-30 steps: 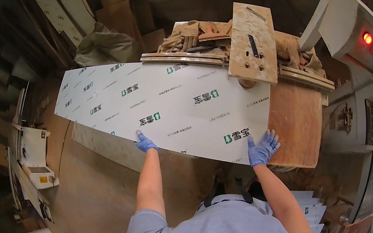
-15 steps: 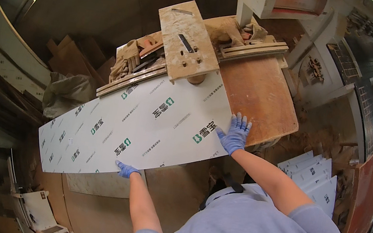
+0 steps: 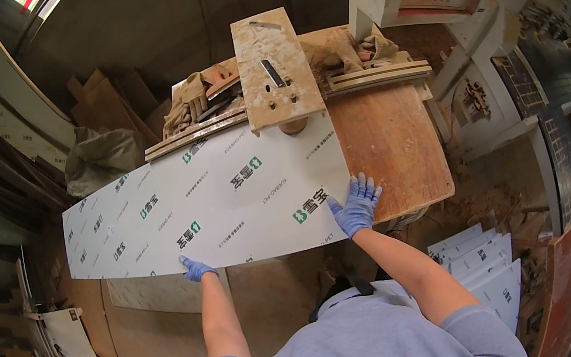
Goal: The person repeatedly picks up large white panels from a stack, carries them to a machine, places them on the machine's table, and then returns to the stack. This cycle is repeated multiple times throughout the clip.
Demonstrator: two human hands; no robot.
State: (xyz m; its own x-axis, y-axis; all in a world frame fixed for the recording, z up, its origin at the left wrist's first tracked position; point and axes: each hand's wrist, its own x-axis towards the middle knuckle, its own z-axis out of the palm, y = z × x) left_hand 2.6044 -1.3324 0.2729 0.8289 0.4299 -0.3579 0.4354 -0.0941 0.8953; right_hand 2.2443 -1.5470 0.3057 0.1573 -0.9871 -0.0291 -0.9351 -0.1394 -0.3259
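A long white printed panel (image 3: pixel 224 191) lies slantwise on the brown wooden worktable (image 3: pixel 395 147), its far edge along a wooden fence (image 3: pixel 198 138). My left hand (image 3: pixel 198 270), in a blue glove, holds the panel's near edge, part of it on top; the fingers below are hidden. At the panel's right end, my right hand (image 3: pixel 355 208), also blue-gloved, rests with fingers spread, the thumb on the panel and the fingers along its end edge. A dusty slotted wooden plate (image 3: pixel 276 72) stands over the panel's far side, above a round part.
Work gloves (image 3: pixel 189 100) lie behind the fence. A second fence piece (image 3: pixel 380 74) sits right of the slotted plate. White panels (image 3: pixel 484 266) are stacked low at right. A grey sack (image 3: pixel 105 161) and brown boards (image 3: pixel 101 93) stand at left. A white machine housing (image 3: pixel 410 4) rises behind.
The view has shifted and tilted slightly. Both hands keep their places on the panel, and any slide of the panel along the fence is too small to tell.
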